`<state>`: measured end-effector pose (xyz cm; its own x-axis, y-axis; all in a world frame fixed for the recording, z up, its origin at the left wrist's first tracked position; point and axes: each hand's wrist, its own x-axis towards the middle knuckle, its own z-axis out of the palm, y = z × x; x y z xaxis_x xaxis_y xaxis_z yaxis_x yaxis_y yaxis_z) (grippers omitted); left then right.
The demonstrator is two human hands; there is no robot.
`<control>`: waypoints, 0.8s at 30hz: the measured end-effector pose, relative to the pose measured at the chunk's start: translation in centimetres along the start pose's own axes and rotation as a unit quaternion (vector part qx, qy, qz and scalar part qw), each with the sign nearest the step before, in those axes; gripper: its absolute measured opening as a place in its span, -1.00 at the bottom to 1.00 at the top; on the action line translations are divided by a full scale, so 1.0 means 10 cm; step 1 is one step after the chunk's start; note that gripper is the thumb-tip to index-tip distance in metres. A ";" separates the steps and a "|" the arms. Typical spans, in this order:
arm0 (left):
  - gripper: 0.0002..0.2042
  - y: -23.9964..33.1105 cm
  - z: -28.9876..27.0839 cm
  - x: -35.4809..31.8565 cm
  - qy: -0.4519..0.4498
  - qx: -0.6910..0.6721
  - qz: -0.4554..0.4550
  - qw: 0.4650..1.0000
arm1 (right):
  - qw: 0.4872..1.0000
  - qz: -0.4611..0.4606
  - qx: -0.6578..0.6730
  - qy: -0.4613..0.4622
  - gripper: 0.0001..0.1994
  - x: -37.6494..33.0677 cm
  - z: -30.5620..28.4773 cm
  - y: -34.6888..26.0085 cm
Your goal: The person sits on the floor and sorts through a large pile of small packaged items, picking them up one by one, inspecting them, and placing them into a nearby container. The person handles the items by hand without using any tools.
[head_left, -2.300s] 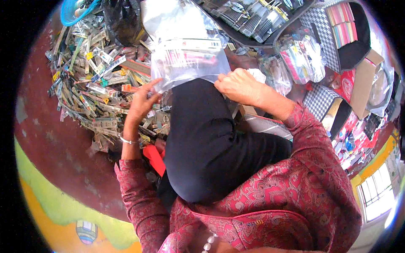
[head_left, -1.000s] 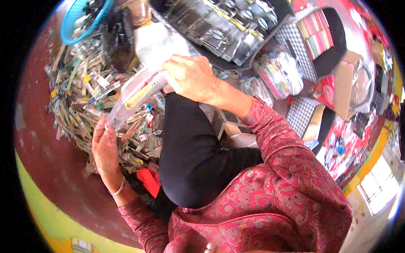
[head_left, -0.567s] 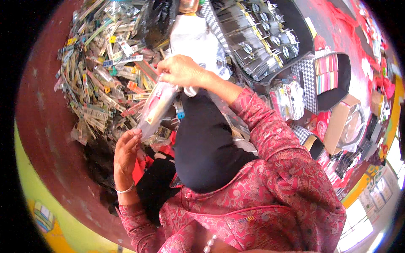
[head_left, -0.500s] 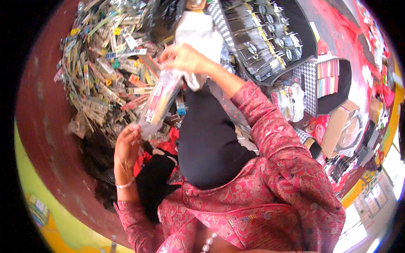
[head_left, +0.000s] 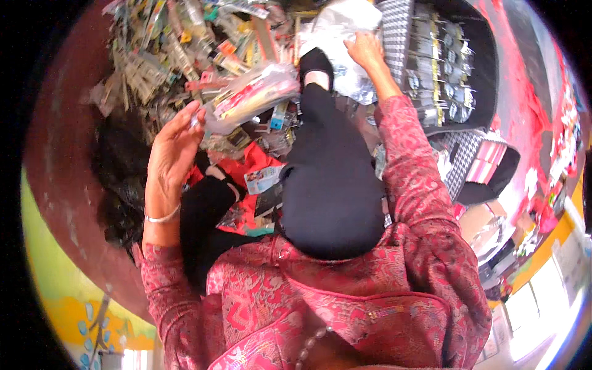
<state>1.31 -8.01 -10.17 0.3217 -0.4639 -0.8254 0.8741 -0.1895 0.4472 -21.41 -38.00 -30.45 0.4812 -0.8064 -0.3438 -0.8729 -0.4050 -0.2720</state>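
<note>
My left hand (head_left: 176,139) is closed, its fingertips at the near end of a clear plastic bag (head_left: 253,95). Long, thin packets in red and yellow show through this bag, which is tilted over the pile of packets (head_left: 185,52). Farther off to the right, my right hand (head_left: 368,52) reaches to a heap of white and clear plastic bags (head_left: 345,21). Its fingers are curled against the white plastic, and what they pinch is too small to make out.
A black-lined checked box (head_left: 487,68) at the right holds rows of dark packets. Nearer stands a smaller checked box (head_left: 462,163) with pink-edged cards, beside a cardboard box (head_left: 484,219). Red packaging (head_left: 253,160) lies by my legs, and black plastic (head_left: 117,154) lies at the left.
My right hand has left the filled bag's upper end and moved right to the white plastic. The filled bag now lies flatter, its far end farther right. The whole view has shifted.
</note>
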 end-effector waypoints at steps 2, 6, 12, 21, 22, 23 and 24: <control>-0.64 0.02 -0.03 -0.04 -0.004 -0.006 -0.007 1.000 | 0.989 -0.128 -0.019 0.068 -0.52 -0.14 -0.19 -0.30; -0.62 0.00 -0.08 -0.04 0.006 -0.011 -0.008 1.000 | 0.848 -0.421 0.284 -0.152 -0.36 -0.38 -0.20 -0.78; -0.62 0.00 -0.15 -0.02 0.010 0.058 0.008 0.998 | 0.801 -0.384 0.389 -0.244 -0.52 -0.59 -0.17 -1.31; -0.54 0.29 -0.21 -0.09 0.041 0.530 0.305 0.790 | 0.551 -0.203 0.718 -0.374 -0.66 -0.38 -0.80 -1.56; -0.48 0.33 -0.11 -0.14 0.060 0.586 0.264 0.764 | 0.567 -0.187 0.717 -0.359 -0.66 -0.42 -0.94 -1.70; -0.63 0.17 -0.19 0.03 0.053 0.669 0.356 0.651 | 0.582 -0.203 0.698 -0.366 -0.66 -0.38 -0.99 -1.76; -0.71 0.11 -0.23 0.12 0.063 0.706 0.374 0.597 | 0.597 -0.216 0.676 -0.374 -0.66 -0.32 -1.00 -1.78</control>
<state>3.46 -6.77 -11.48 0.5331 -0.8241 -0.1917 -0.6827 -0.5528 0.4779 -8.23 -32.47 -15.55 0.9806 -0.1292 -0.1473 -0.0357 0.6212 -0.7828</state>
